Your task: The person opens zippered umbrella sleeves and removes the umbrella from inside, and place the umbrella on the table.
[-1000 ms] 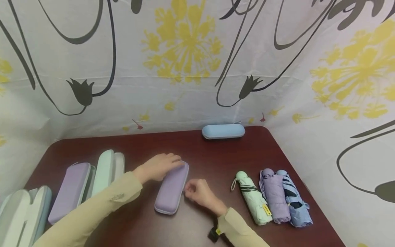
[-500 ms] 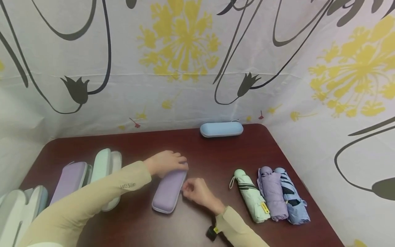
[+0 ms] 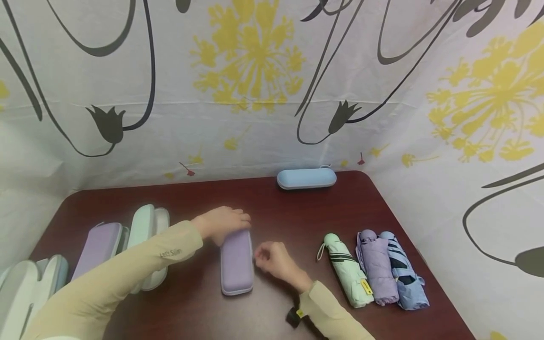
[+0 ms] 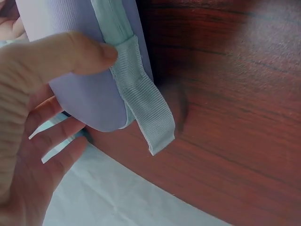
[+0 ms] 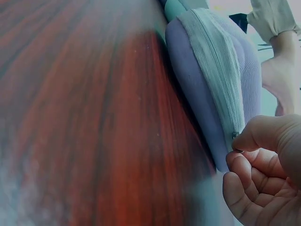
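Note:
A purple zippered case (image 3: 236, 267) lies lengthwise mid-table. My left hand (image 3: 223, 225) grips its far end. In the left wrist view the thumb presses the zipper side beside a pale fabric tab (image 4: 149, 106), with fingers on the other side. My right hand (image 3: 278, 262) is at the case's right edge. The right wrist view has its thumb and forefinger pinching the small zipper pull (image 5: 235, 135) on the pale zipper band (image 5: 214, 56); the other fingers are curled. Along this band the two halves of the case lie close together.
A light blue case (image 3: 307, 179) lies at the back edge. Folded green (image 3: 349, 271), purple (image 3: 377, 269) and blue umbrellas (image 3: 403, 274) lie side by side at right. At left are opened purple (image 3: 97, 248), green (image 3: 142, 224) and blue-white cases (image 3: 36, 293), partly behind my left sleeve.
The purple case has swung from a slant to nearly straight, its near end moving right. My left hand has shifted slightly with its far end; my right hand stays at its right edge.

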Demonstrator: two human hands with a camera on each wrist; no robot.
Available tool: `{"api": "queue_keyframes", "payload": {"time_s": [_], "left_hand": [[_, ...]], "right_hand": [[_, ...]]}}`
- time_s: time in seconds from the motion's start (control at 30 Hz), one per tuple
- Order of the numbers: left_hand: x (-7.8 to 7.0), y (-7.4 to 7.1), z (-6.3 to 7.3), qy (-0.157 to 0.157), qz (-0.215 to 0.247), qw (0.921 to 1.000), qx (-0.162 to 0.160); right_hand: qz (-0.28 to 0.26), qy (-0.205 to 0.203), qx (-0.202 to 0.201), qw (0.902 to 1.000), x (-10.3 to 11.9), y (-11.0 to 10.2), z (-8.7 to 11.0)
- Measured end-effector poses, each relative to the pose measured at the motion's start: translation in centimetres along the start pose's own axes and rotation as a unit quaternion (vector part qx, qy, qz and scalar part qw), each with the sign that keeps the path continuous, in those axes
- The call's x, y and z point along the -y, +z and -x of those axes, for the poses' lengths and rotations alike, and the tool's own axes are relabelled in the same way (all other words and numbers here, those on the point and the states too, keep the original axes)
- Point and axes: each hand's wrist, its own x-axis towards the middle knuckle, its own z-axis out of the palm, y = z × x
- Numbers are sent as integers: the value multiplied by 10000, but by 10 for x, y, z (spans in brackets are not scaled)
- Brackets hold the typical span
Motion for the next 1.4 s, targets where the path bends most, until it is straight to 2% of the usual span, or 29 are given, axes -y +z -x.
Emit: {"api": "queue_keyframes", "payload": {"time_s": [0.2,0.5,0.73,0.93,1.13,1.4], "left_hand": [[6,6,10,-263,972,9949,-105],[8,19,23,-780,1990,9765,-296],[9,28,32,-969,2379,9653,-477],[8,30,37,-1102,2640,9564,-593],[7,34,43,-1235,2781,9502,-669],[6,44,48,-1285,2961,9414,-978]], "right_hand": [[67,20,100,9999,0,-3,0],[258,-136,1,9996,-6,-7,4],[196,-245,44,9995,-8,-10,6],[269,-448,94,9986,-11,-14,11],[330,-537,114,9979,-14,-19,17],[304,-584,-7,9978,-19,-25,25]]}}
